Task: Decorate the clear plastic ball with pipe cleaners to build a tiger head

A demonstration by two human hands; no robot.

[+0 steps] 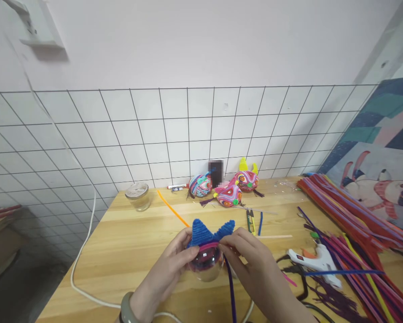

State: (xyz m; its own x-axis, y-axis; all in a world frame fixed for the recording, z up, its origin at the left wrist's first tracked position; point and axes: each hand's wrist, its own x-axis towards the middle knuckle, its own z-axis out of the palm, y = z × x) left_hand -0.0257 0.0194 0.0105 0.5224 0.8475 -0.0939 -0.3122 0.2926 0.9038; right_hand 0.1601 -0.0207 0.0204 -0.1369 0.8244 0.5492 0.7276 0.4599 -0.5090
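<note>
Both my hands hold a clear plastic ball (206,265) over the near middle of the wooden table (130,242). The ball has a pink pipe cleaner band round its top and two blue pointed ears (211,231) of pipe cleaner above it. My left hand (168,273) cups the ball's left side. My right hand (251,260) pinches the pink band at the ball's right side. A purple pipe cleaner (231,291) trails down from the ball between my hands.
Three finished colourful pipe cleaner figures (226,186) sit at the table's far edge by the wire grid wall. A glass jar (138,196) stands far left. A glue gun (317,260) and heaps of pipe cleaners (349,215) lie right. A white cable (83,242) hangs off the left edge.
</note>
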